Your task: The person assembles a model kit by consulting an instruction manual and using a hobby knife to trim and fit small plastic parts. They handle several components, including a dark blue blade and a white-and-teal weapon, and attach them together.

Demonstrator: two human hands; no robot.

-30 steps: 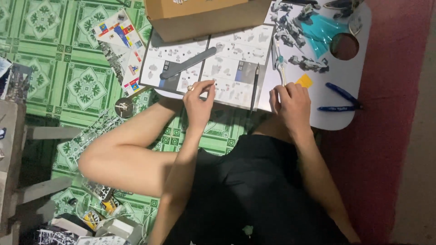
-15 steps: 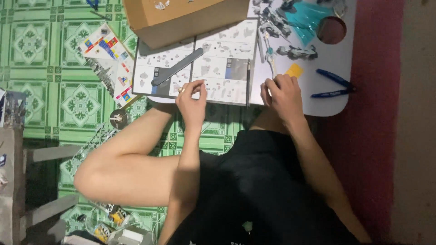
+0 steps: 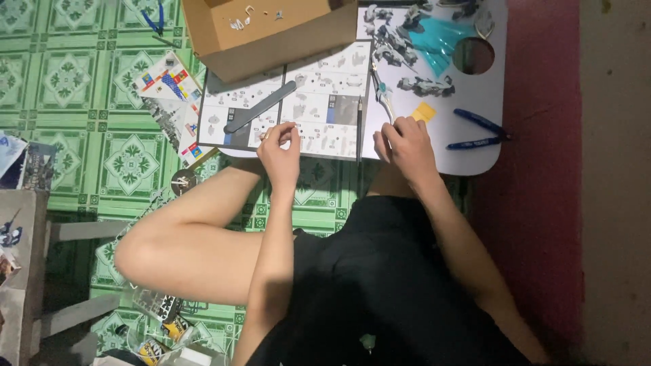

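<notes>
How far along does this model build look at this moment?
Done: grey built sections lie on the white table. In hand: the left hand pinches something too small to identify over the instruction sheet; the right hand rests beside it. Left: loose pieces remain in the cardboard box.

We see both arms reaching forward from a seated body in a black top, one bare knee raised on the left side. Left hand (image 3: 279, 150): wrist straight, fingers (image 3: 285, 130) curled inward and pinched together at the tips; whether anything sits between them we cannot tell. Left forearm runs long and nearly straight from the elbow. Right hand (image 3: 405, 146): back of the hand facing up, knuckles bent, fingers folded under in a loose fist. Right forearm angles outward toward the elbow. The two hands are level, well apart.
</notes>
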